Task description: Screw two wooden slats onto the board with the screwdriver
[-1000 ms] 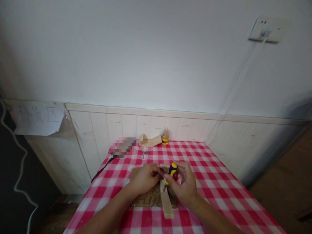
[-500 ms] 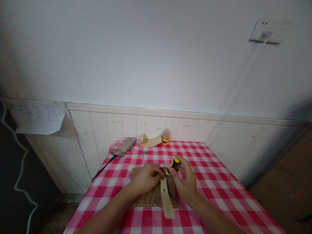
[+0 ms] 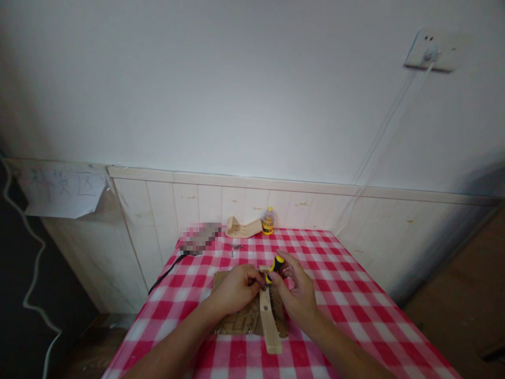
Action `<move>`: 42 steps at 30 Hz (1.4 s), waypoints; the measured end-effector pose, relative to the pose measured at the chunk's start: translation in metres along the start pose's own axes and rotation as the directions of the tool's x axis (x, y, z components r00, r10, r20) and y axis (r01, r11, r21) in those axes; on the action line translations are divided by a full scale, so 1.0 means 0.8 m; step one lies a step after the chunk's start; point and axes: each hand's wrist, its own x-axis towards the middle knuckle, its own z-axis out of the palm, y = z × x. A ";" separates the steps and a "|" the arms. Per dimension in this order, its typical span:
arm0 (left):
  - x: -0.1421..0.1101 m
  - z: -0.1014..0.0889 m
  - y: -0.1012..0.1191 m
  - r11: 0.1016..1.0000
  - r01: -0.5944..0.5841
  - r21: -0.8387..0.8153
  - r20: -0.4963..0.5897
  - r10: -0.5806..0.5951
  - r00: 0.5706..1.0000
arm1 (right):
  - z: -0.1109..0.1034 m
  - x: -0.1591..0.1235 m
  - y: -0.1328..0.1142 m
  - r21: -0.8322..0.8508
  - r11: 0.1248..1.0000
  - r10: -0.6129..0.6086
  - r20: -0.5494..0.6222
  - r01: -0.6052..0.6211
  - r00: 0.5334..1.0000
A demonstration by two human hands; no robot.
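bare left hand, bare right hand, bare forearms tapering to slim wrists

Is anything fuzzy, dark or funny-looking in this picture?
Head view: the wall is bright in the middle, dimmer at the corners; head view: a thing at the table's far left is all blocky squares; head view: the right edge looks dark and smeary; head view: the screwdriver shows, but its tip is hard to make out.

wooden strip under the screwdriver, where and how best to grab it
Probably by the near end of the wooden strip, from the person's side, pinching its long edges: it is narrow there and juts past the brown board, while the left hand and screwdriver crowd its far part.
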 end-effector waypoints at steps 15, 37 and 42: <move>0.006 0.010 -0.016 0.988 -0.092 -0.123 0.002 0.093 0.996 | 0.007 0.001 0.001 0.061 0.993 0.108 -0.080 -0.103 0.991; 0.007 0.011 -0.016 0.986 -0.075 -0.147 0.000 0.076 0.997 | -0.001 -0.006 -0.008 0.066 0.998 0.009 -0.097 -0.002 0.995; 0.010 0.015 -0.023 0.977 -0.113 -0.179 -0.006 0.114 0.994 | -0.003 -0.010 -0.012 0.125 0.992 -0.027 -0.028 0.030 0.999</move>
